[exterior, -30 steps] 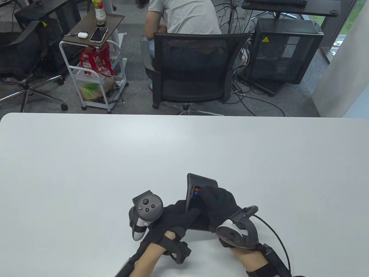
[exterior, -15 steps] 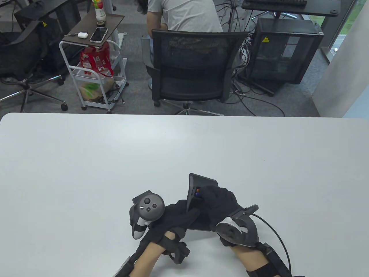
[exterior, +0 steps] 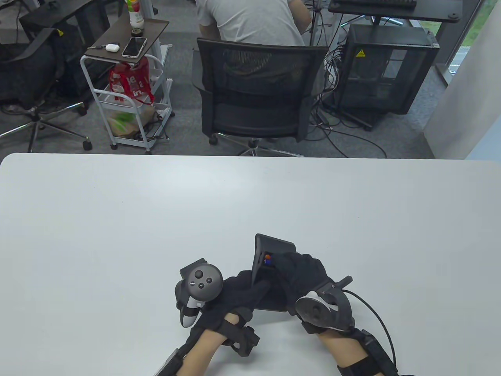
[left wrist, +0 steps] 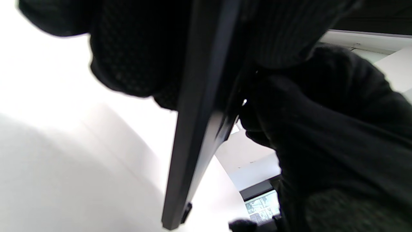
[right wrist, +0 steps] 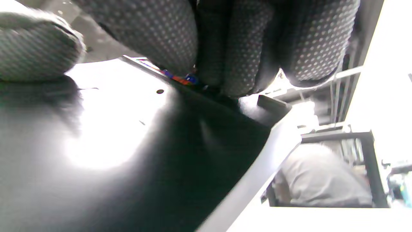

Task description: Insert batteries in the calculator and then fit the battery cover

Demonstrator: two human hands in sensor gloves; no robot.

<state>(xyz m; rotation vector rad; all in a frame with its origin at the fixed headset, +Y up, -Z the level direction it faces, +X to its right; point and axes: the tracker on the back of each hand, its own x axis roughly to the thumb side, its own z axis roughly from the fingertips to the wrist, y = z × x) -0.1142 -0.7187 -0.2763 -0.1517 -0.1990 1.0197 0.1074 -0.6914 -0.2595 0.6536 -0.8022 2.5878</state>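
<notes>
The right hand (exterior: 301, 270) presses its fingertips on an orange-and-blue battery (exterior: 267, 259) in the bay of the flat black plastic calculator (exterior: 274, 246), which the left hand (exterior: 238, 291) grips by its edge, tilted up off the white worktop (exterior: 117, 219). Uneven pressure could probably pop the battery out, or twist the calculator loose.

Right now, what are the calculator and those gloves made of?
The calculator looks like hard dark plastic with a smooth, slightly glossy back: in the right wrist view its surface throws back a bright glare. The gloves on the left hand and right hand look like soft black knitted fabric; the right one's fingers carry a grid of small pale dots, perhaps rubbery grip.
</notes>
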